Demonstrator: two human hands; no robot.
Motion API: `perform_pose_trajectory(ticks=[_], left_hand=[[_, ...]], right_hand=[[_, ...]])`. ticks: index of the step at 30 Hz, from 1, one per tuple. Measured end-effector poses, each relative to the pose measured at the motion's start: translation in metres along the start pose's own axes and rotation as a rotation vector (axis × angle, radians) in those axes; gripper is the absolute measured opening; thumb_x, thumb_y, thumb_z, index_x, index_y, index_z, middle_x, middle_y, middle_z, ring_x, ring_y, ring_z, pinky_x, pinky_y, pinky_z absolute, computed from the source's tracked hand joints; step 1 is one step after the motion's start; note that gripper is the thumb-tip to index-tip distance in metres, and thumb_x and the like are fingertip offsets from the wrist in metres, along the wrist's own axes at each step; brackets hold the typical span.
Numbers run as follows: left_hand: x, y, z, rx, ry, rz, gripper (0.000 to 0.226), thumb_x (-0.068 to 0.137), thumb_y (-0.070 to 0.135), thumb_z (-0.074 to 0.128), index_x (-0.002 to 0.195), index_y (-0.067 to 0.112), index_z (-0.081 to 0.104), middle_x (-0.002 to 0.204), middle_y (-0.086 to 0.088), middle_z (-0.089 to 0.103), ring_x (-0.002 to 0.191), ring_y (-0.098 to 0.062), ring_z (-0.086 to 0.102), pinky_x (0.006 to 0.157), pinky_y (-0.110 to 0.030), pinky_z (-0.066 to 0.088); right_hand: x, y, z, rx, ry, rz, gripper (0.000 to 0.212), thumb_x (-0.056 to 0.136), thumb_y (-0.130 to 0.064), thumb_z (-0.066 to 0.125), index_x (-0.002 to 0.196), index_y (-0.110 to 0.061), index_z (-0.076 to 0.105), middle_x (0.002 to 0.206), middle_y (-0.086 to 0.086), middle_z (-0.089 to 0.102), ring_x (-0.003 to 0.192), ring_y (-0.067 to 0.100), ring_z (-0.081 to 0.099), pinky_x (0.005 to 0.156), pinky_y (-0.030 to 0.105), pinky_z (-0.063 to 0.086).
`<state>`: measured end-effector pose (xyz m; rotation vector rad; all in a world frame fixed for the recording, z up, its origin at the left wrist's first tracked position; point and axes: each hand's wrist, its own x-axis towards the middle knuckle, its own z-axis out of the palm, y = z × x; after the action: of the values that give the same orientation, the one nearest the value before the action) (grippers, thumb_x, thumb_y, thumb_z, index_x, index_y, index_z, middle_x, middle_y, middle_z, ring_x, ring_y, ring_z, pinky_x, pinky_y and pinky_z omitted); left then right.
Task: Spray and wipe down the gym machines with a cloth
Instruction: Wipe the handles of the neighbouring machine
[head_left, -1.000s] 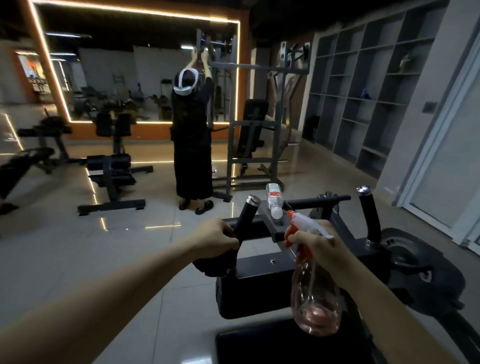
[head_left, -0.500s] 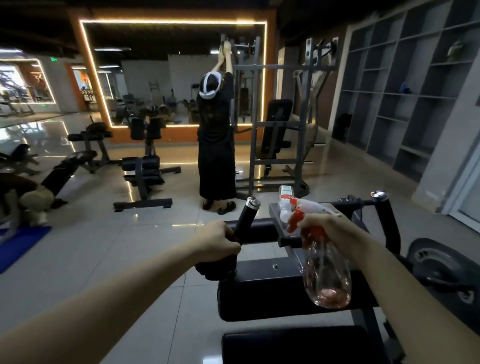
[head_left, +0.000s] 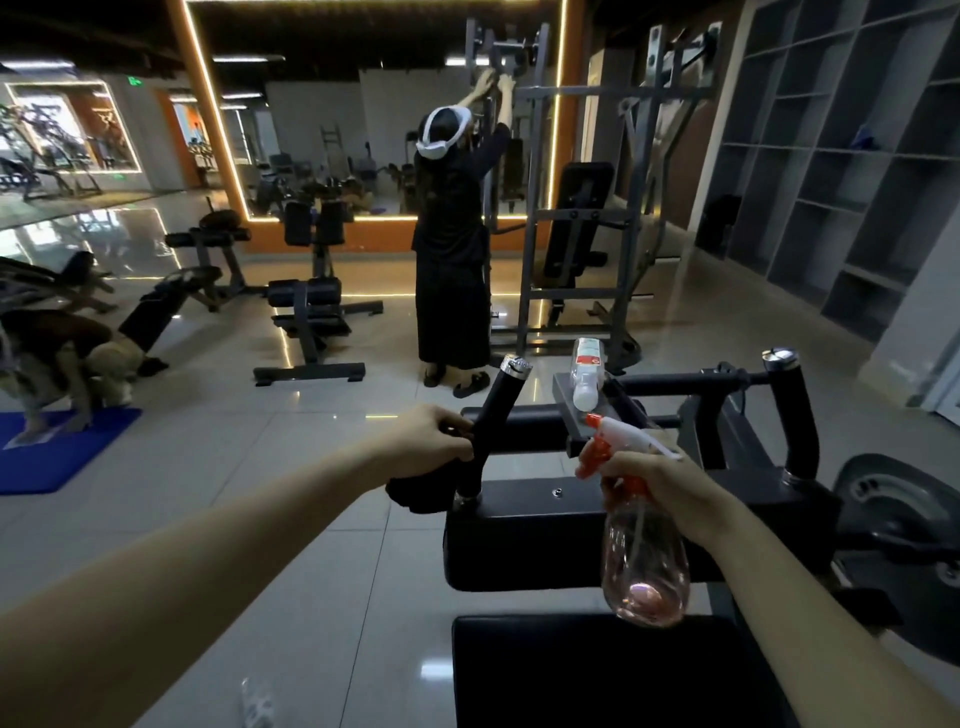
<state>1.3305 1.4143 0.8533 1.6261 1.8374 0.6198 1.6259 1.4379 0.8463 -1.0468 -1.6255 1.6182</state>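
1 spray bottle (head_left: 644, 566) right hand (head_left: 660, 483), 1 dark cloth (head_left: 415, 493) left hand (head_left: 431, 439)

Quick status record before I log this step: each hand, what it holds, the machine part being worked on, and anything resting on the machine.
left hand: grips dark cloth against the base of the left handle
right hand: holds spray bottle at its neck
liquid: a little pink at the bottle's bottom
on gym machine: small bottle lying on centre ledge
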Motion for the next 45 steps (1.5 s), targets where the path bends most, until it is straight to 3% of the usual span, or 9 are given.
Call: perform_pose_trajectory(ticks=[3, 11, 23, 26, 31, 35, 39, 42, 45], left_hand=[[-0.005, -0.007, 0.002, -0.071, 0.107, 0.006, 0.029, 0.09, 0.018, 0.071, 0.119, 0.019, 0.07, 0.107, -0.007, 0.073, 0.097, -0.022, 0.07, 0.091, -0.037, 0.058], [-0.013, -0.028, 0.0, -0.21, 0.215, -0.062, 0.016, 0.087, 0.014, 0.074, 0.102, 0.009, 0.073, 0.096, -0.008, 0.071, 0.09, -0.022, 0.067, 0.074, -0.028, 0.053], [-0.017, -0.046, 0.001, -0.242, 0.137, -0.071, 0.011, 0.087, 0.018, 0.074, 0.097, 0.013, 0.075, 0.096, -0.009, 0.073, 0.092, -0.025, 0.07, 0.082, -0.035, 0.059], [-0.015, -0.052, -0.001, -0.247, 0.121, -0.069, 0.011, 0.087, 0.019, 0.074, 0.097, 0.013, 0.074, 0.097, -0.011, 0.073, 0.093, -0.026, 0.07, 0.084, -0.036, 0.059], [-0.003, -0.069, -0.002, -0.276, 0.082, -0.041, 0.01, 0.088, 0.02, 0.075, 0.096, 0.014, 0.074, 0.097, -0.01, 0.073, 0.093, -0.025, 0.07, 0.076, -0.031, 0.056], [0.02, -0.081, -0.004, -0.274, 0.002, 0.017, 0.015, 0.089, 0.018, 0.074, 0.102, 0.012, 0.074, 0.097, -0.008, 0.072, 0.088, -0.018, 0.069, 0.067, -0.021, 0.051], [0.054, -0.098, -0.013, -0.276, -0.103, 0.076, 0.014, 0.089, 0.023, 0.074, 0.102, 0.018, 0.075, 0.093, -0.002, 0.073, 0.086, -0.015, 0.069, 0.068, -0.022, 0.05], [0.08, -0.114, -0.026, -0.281, -0.187, 0.126, 0.012, 0.089, 0.026, 0.075, 0.098, 0.018, 0.076, 0.093, -0.002, 0.075, 0.09, -0.018, 0.071, 0.073, -0.026, 0.052], [0.094, -0.127, -0.042, -0.352, -0.241, 0.133, 0.016, 0.09, 0.03, 0.076, 0.097, 0.015, 0.075, 0.089, -0.005, 0.073, 0.084, -0.02, 0.069, 0.07, -0.027, 0.051]], right_hand=[[0.002, 0.01, 0.004, 0.006, 0.006, -0.027, 0.043, 0.071, -0.017, 0.067, 0.109, 0.004, 0.063, 0.093, 0.016, 0.072, 0.082, 0.029, 0.056, 0.068, 0.034, 0.054], [0.004, 0.03, 0.009, -0.062, -0.066, 0.031, 0.043, 0.069, -0.009, 0.069, 0.111, 0.002, 0.065, 0.101, 0.021, 0.072, 0.073, 0.029, 0.059, 0.068, 0.042, 0.056], [0.005, 0.05, 0.026, -0.226, -0.063, 0.12, 0.013, 0.085, 0.005, 0.063, 0.096, 0.003, 0.069, 0.096, 0.023, 0.071, 0.071, 0.019, 0.067, 0.063, 0.035, 0.056], [0.003, 0.054, 0.032, -0.2, -0.081, 0.159, 0.02, 0.084, 0.002, 0.064, 0.102, -0.005, 0.07, 0.103, 0.021, 0.071, 0.071, 0.017, 0.067, 0.064, 0.033, 0.055], [0.003, 0.057, 0.059, -0.341, -0.036, 0.177, 0.011, 0.078, -0.013, 0.067, 0.085, -0.004, 0.069, 0.093, 0.023, 0.068, 0.07, 0.025, 0.061, 0.062, 0.036, 0.052], [0.0, 0.055, 0.081, -0.418, 0.049, 0.228, 0.012, 0.079, -0.01, 0.066, 0.08, 0.001, 0.063, 0.071, 0.014, 0.052, 0.06, 0.024, 0.05, 0.06, 0.033, 0.042], [0.004, 0.049, 0.108, -0.392, 0.143, 0.295, 0.007, 0.082, -0.012, 0.068, 0.085, -0.007, 0.071, 0.091, 0.011, 0.072, 0.063, 0.015, 0.063, 0.064, 0.034, 0.052], [0.016, 0.047, 0.148, -0.363, 0.273, 0.319, 0.016, 0.08, -0.021, 0.072, 0.093, -0.012, 0.071, 0.095, 0.004, 0.068, 0.068, 0.016, 0.066, 0.068, 0.035, 0.058], [0.031, 0.044, 0.194, -0.4, 0.337, 0.299, 0.012, 0.085, -0.023, 0.068, 0.089, -0.012, 0.064, 0.081, -0.001, 0.059, 0.069, 0.016, 0.063, 0.069, 0.037, 0.06]])
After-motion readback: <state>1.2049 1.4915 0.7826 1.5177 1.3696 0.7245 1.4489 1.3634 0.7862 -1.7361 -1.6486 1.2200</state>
